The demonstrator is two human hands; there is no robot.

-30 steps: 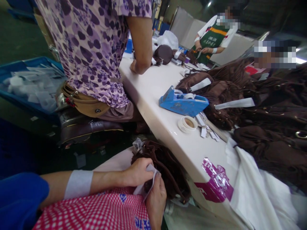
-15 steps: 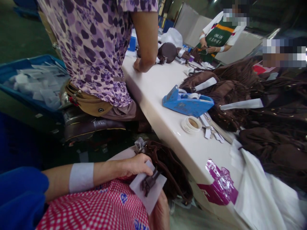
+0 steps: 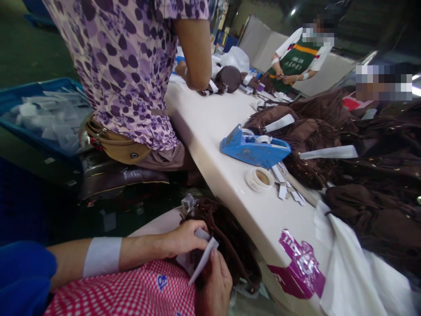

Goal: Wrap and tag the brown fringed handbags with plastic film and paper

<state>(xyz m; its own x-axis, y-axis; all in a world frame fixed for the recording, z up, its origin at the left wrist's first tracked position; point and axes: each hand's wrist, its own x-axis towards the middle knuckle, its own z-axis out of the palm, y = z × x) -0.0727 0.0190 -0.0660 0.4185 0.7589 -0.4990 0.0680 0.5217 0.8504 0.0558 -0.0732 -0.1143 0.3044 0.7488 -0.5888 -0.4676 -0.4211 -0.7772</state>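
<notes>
In my lap a white sheet of thin wrapping paper point(image 3: 203, 261) is bent up into a fold around a small dark brown piece of the bag, now mostly hidden. My left hand point(image 3: 184, 239) pinches the paper's upper end between thumb and fingers. At the sheet's right edge, my right hand point(image 3: 215, 281) has thumb and fingers closed on the raised flap. Just beyond both hands lies the dark brown bag point(image 3: 235, 239), its mouth open, leaning by the table edge.
A white table point(image 3: 210, 131) carries a blue tape dispenser point(image 3: 255, 149), a tape roll point(image 3: 259, 180) and a heap of brown bags point(image 3: 315, 140). One co-worker point(image 3: 121, 74) sits ahead; another point(image 3: 296, 61) stands at the far side. A blue bin point(image 3: 19, 125) of white paper stands left.
The sheet lay flat and spread under the brown piece; its right side is now lifted and folded over it. My right hand has come up to the sheet's edge.
</notes>
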